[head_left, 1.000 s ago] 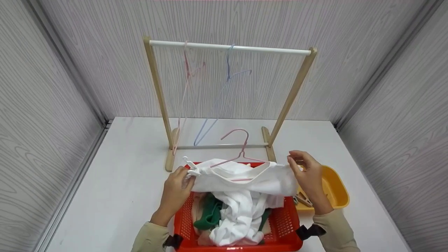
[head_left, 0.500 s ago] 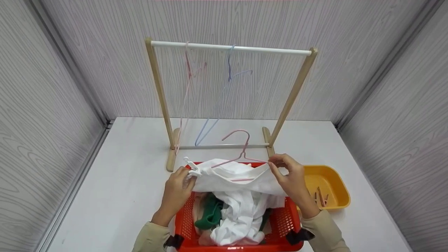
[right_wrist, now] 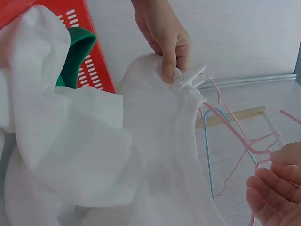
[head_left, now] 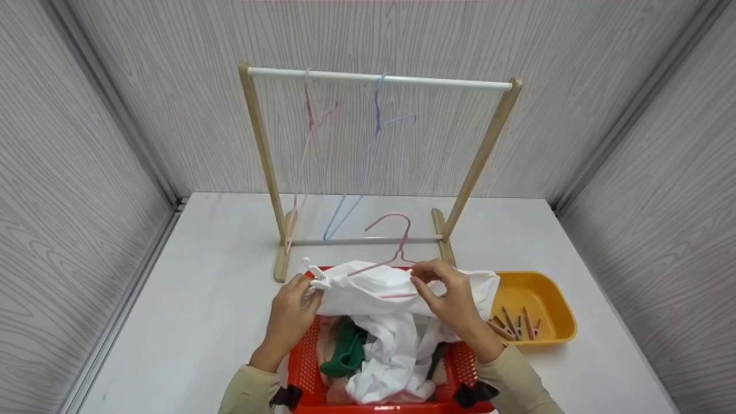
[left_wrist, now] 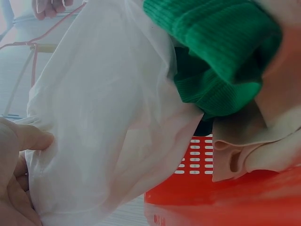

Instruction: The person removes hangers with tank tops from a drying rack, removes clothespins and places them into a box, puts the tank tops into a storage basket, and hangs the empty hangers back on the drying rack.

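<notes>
A white shirt hangs on a pink clothes hanger, whose hook sticks up out of the neckline. My left hand pinches the shirt at its left shoulder, right below a white clothespin clipped there. In the left wrist view the thumb presses on the shirt with fingers behind it. My right hand has thumb and forefinger together on the hanger's right arm, close to its neck; the right wrist view shows those fingertips on the pink hanger. The shirt's right end spreads out behind this hand.
Below stands a red basket with a green knitted garment and other clothes. A yellow tray at right holds several clothespins. Behind, a wooden rack carries a pink hanger and a blue hanger.
My right hand has moved left from the shirt's right end along the hanger's arm toward its neck, uncovering the shirt's right end and the clothespins in the tray. My left hand stays in place.
</notes>
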Demonstrator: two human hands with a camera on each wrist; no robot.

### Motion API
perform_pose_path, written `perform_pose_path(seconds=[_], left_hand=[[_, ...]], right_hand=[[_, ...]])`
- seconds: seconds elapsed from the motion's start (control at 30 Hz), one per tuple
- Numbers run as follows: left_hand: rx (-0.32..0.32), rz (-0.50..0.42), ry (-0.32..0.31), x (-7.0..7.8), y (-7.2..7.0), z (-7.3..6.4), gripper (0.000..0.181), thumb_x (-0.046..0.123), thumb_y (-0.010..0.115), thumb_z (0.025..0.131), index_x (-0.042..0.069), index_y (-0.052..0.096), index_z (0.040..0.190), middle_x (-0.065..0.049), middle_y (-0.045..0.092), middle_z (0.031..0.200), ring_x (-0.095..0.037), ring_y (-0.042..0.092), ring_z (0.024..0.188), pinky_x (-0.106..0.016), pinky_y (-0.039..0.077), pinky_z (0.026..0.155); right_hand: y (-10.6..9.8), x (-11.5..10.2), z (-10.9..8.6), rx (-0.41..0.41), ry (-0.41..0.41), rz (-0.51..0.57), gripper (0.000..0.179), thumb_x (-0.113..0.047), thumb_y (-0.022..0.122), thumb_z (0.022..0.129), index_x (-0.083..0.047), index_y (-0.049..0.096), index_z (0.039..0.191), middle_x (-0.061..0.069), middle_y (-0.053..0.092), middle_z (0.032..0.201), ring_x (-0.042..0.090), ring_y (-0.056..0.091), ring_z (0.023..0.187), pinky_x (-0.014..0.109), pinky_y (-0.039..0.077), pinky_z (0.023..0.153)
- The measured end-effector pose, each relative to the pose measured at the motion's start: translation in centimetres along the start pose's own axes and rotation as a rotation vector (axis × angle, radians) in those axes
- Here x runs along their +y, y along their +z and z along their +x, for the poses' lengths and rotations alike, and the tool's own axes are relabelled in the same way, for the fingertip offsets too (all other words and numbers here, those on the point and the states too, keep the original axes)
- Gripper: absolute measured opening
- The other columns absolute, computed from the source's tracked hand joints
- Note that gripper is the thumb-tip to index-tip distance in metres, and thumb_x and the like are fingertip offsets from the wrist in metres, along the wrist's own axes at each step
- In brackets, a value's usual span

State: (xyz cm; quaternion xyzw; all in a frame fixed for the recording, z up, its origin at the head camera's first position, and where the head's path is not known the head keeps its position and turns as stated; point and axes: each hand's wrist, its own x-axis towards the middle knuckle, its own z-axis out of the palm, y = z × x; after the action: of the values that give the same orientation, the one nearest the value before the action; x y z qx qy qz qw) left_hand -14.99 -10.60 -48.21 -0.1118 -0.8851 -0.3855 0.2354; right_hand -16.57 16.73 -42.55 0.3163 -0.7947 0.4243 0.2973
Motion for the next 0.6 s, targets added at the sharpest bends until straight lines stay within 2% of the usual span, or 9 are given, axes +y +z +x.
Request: perform_pose_path(seconds=[0.17,0.37,0.6], left_hand=[[-0.005,-0.002,-0.008,0.0,0.0,0.0,0.016,0.007,0.070,0.085,0.000,0.066,0.100,-0.011,0.068,0.098,-0.024,0.064,0.088,-0.044,0.057,0.086],[-0.017,-0.015,-0.020,0.1,0.0,-0.1,0.017,0.007,0.069,0.086,0.001,0.067,0.101,-0.011,0.068,0.098,-0.024,0.065,0.090,-0.044,0.057,0.087],[-0.004,-0.020,0.001,0.2,0.0,-0.1,0.016,0.005,0.070,0.085,0.001,0.067,0.100,-0.011,0.068,0.097,-0.023,0.064,0.087,-0.044,0.057,0.085]], right_hand=[[0.8,-0.6,0.6,-0.027,-0.051,0.009,0.020,0.011,0.072,0.075,0.002,0.067,0.092,0.010,0.070,0.083,0.018,0.066,0.071,0.028,0.058,0.065],[1.9,-1.4,1.3,-0.054,-0.104,0.030,0.021,0.011,0.072,0.075,0.002,0.066,0.093,0.010,0.070,0.084,0.018,0.067,0.073,0.027,0.059,0.067],[3.3,-2.1,1.5,-0.086,-0.177,0.040,0.025,0.009,0.074,0.074,0.002,0.065,0.096,0.011,0.070,0.087,0.020,0.068,0.078,0.028,0.059,0.070]])
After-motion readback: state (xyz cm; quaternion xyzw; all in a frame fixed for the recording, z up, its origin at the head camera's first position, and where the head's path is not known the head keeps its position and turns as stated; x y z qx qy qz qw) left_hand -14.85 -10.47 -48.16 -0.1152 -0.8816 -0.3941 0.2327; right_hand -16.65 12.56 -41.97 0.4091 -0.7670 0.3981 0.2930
